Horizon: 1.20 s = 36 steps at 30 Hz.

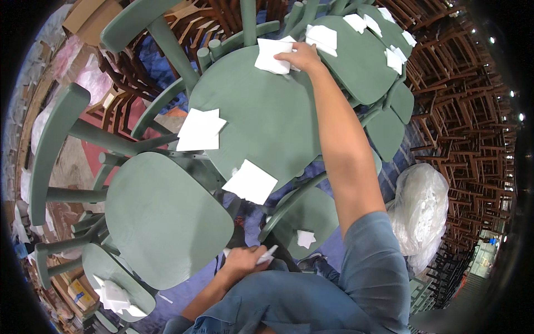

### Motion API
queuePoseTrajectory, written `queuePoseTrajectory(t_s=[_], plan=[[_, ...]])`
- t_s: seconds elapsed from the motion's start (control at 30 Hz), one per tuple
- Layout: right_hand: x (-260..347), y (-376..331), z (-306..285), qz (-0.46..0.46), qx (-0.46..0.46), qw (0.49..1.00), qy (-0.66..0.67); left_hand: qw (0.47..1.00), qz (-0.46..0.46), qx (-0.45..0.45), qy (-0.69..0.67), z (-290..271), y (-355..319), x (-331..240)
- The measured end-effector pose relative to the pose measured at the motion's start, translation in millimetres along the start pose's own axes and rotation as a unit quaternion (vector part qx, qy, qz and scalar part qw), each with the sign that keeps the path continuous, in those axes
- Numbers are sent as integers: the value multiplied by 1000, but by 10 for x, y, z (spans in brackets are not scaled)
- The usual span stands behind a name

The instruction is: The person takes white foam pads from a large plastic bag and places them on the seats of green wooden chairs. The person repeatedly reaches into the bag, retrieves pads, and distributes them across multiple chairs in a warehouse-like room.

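Note:
My right hand (305,57) reaches to the far edge of a green chair seat (267,117). Its fingers are closed on a thin white sheet (271,54), which lies at that edge; I cannot tell whether it is paper or foam. Low in the view, close to my body, my left hand (242,263) grips a few more thin white sheets. Two other white sheets lie on the same seat: one at its left edge (200,131), one at its near edge (251,182). A second green seat (167,217) stands nearer on the left.
More green chairs (356,61) bearing white sheets reach away to the far right. A small white sheet (305,239) rests on a lower seat. Bulging clear plastic wrap (420,203) sits at the right, before tall stacks of brown chair frames (467,122). A cardboard box (92,21) is at upper left.

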State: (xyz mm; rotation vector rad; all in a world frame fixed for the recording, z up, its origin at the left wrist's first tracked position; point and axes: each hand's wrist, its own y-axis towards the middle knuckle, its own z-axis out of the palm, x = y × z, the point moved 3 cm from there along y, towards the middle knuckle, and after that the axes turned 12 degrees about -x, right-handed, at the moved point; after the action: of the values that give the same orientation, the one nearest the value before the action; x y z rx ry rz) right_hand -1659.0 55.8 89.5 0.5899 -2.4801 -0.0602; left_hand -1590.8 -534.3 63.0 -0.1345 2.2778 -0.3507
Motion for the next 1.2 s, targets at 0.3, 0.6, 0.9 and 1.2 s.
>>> queuePoseTrajectory(t_s=[0.3,0.6,0.9,1.2], plan=[[-42,-88,117,2,-61,998,-18,925,35,-356,-127,-1915,30,-118],[625,-2805,-579,72,114,850,509,903,-205,-209,-315,-2743,1280,1305],[1214,-4183,-297,36,-51,990,125,961,-193,-125,-152,-2616,1793,1354],[988,-4532,-428,77,-92,939,323,928,-249,-266,-78,-2525,1672,1184]])
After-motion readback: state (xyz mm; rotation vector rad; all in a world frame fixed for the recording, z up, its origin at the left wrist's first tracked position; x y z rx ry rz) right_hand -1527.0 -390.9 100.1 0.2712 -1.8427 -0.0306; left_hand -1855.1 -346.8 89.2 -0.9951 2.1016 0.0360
